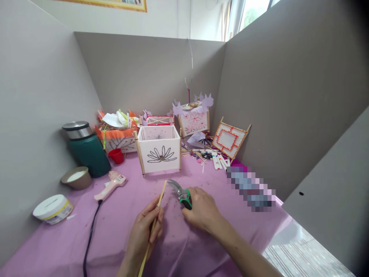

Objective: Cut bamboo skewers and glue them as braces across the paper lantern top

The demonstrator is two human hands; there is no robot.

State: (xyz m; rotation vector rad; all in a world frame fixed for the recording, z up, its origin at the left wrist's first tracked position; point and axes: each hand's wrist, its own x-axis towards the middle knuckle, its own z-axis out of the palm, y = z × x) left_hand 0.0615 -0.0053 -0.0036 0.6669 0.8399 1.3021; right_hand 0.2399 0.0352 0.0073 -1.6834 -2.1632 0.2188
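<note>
My left hand point(150, 223) is closed around a thin wooden stick point(162, 194), whose tip points up and away from me. In my right hand point(201, 209) is a pair of green-handled pruning shears point(181, 192). The shears' curved metal blades lie just right of the stick's tip and seem apart from it. Beyond both hands stands a white box lantern point(161, 152) with wooden corner posts and a dark flower drawn on its front panel.
A green bottle point(88, 154), a beige bowl point(77, 177), a white tub point(54, 209) and a pink corded tool point(112, 185) are at left. Behind stand an orange-fringed box point(121, 142) and a purple-trimmed box point(196, 122). Markers point(217, 161) and a framed panel point(230, 139) lie right. Grey partitions enclose the table.
</note>
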